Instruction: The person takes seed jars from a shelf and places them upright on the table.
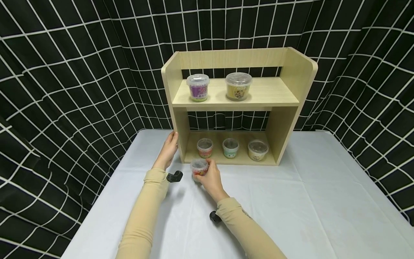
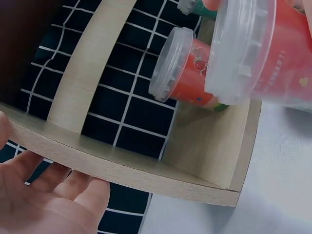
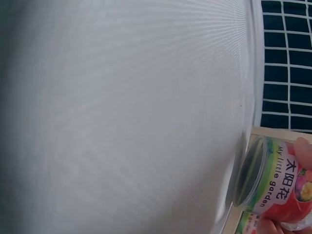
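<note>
My right hand (image 1: pixel 212 180) grips a small red plastic tub (image 1: pixel 198 164) with a clear lid, just in front of the shelf's lower left. In the right wrist view the tub (image 3: pixel 280 180) shows a "My little garden" label with flowers. My left hand (image 1: pixel 166 151) touches the outside of the left side panel of the wooden shelf (image 1: pixel 176 124). The left wrist view has its fingers (image 2: pixel 66 183) against that panel, with the thumb tip cut off at the frame edge. On the lower board stand a red tub (image 1: pixel 205 149), a green tub (image 1: pixel 230 149) and a pale yellow tub (image 1: pixel 257 151).
The upper board carries a purple tub (image 1: pixel 198 88) and a larger yellow tub (image 1: pixel 238 88), both lidded. A white cloth (image 1: pixel 323 187) covers the table. Black curtains (image 1: pixel 81 64) with a white grid hang around it.
</note>
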A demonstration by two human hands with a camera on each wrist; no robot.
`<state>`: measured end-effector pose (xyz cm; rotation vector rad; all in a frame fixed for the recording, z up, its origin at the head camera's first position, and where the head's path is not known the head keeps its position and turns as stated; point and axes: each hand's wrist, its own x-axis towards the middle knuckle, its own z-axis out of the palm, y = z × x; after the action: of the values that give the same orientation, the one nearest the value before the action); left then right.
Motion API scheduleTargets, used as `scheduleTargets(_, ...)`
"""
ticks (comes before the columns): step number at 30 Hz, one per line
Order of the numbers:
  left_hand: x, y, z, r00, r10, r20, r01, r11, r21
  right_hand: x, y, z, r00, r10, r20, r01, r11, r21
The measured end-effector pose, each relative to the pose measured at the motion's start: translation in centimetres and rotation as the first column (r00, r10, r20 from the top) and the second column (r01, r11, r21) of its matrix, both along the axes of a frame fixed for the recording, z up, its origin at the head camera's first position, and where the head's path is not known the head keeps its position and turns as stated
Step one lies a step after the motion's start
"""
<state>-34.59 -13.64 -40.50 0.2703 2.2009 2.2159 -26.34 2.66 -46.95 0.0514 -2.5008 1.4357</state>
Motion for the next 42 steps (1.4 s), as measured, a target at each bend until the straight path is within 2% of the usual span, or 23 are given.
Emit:
scheduleTargets(3,0.1,0.0,0.1,1.0,0.005,0.003,-0.005,1.0,0.001,-0.1,0.0,-0.1,1.0,-0.012,0.002,0.012,1.0,0.005)
scheduleTargets(11,1.2,0.4,1.4,0.999,0.0,0.047,0.0,1.0,0.01,-0.2,0.0,-0.2,1.0,-0.01,-0.004,0.01,1.0,0.001)
scheduleTargets(16,1.4,0.4,1.5,0.999,0.0,0.048,0.001,1.0,-0.003,-0.4,0.0,-0.3,1.0,-0.012,-0.007,0.012,1.0,0.008)
scheduleTargets(20,1.1,0.4,1.2,0.999,0.006,0.04,-0.006,1.0,0.007,-0.6,0.0,-0.4,1.0,-0.009,-0.024,0.01,1.0,0.026)
scheduleTargets(28,-0.3,0.1,-0.1,0.999,0.023,0.032,-0.022,1.0,-0.014,-0.6,0.0,-0.5,0.999,-0.001,-0.042,0.003,0.999,0.042)
scheduleTargets(42,-0.2,0.0,-0.5,1.0,0.024,0.017,-0.024,1.0,0.008,-0.2,-0.2,-0.4,0.999,0.037,0.021,-0.038,0.998,0.056)
